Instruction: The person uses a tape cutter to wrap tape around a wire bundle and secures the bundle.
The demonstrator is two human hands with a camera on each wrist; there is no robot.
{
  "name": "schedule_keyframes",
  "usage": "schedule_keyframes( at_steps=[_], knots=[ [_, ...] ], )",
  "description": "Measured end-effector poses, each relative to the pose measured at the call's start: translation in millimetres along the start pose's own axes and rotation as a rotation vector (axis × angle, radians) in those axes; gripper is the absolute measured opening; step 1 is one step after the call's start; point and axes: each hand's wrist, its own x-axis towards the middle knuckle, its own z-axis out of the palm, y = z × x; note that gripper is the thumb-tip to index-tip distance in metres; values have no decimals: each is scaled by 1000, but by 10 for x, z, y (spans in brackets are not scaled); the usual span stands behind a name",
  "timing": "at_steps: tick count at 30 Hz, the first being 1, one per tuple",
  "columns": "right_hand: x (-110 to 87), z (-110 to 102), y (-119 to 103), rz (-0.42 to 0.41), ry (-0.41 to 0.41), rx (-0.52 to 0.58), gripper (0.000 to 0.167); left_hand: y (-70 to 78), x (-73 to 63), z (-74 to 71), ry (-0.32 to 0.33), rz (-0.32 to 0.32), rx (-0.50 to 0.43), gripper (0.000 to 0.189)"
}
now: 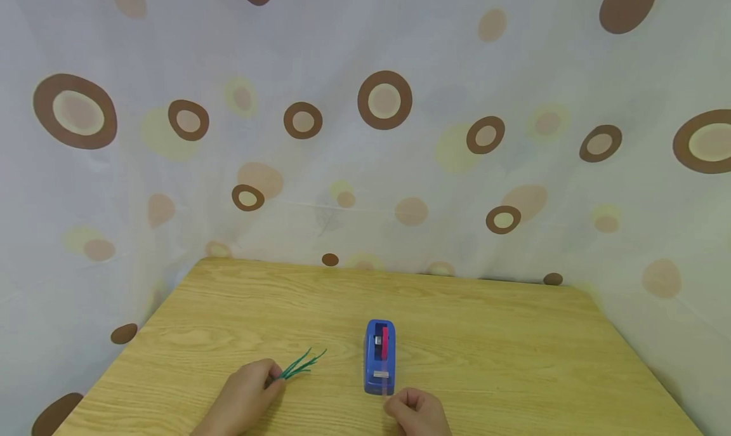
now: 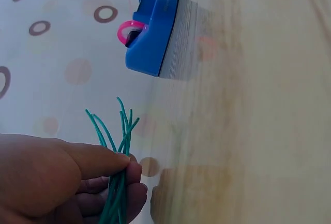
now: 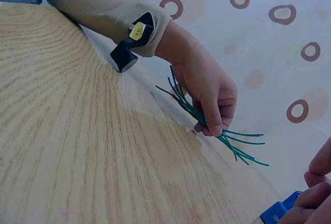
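My left hand pinches a bundle of thin green strands between thumb and fingers. In the left wrist view the loose ends of the green strands fan out past the fingertips, and the right wrist view shows them sticking out on both sides of the left hand. To the right stands a blue tape dispenser with a pink-cored roll. A strip of clear tape runs over its cutter to my right hand, whose thumb and finger pinch the tape's end.
The wood-grain table carries the dispenser near its front middle. Behind and on both sides hangs a pale curtain with brown and beige circles. A black wrist camera is strapped on the left sleeve.
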Motion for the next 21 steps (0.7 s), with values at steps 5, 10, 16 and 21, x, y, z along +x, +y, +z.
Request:
schedule_keyframes(
  at_steps=[5,10,16,21],
  knots=[
    [8,-4,0,6,-10,4,11,-17,14,-14,33,-24,-40,5],
    [9,-6,7,11,-11,7,10,-19,5,-32,66,0,-59,5],
    [9,-4,7,15,-6,-2,10,1,2,-56,84,14,-50,4],
    [15,-5,7,14,-8,-4,11,3,-4,-65,92,30,-44,4]
  ],
)
